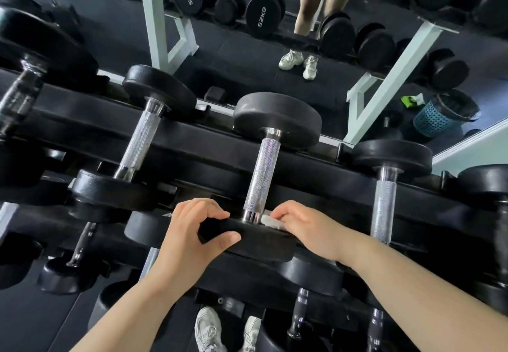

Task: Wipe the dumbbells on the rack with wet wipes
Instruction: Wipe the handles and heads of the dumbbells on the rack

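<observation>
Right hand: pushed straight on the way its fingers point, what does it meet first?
The right hand pinches the wipe, fingers pointing left. First in line looks to be the chrome collar of the dumbbell; depth is uncertain.

Matt black dumbbell heads (277,116), knurled shiny metal handle (261,175), soft white wipe (270,221).

Left hand (192,230): fingers curled over the top edge of the dumbbell's (261,175) near head, thumb laid along its front rim, gripping it.
Left forearm: bare, rises from the lower left, wrist roughly straight.
Right hand (308,230): fingers bent, tips pinching a white wet wipe (270,221) down on the same head, just beside the handle.
Right forearm: bare, enters from the lower right.
Hands near each other, apart.
</observation>
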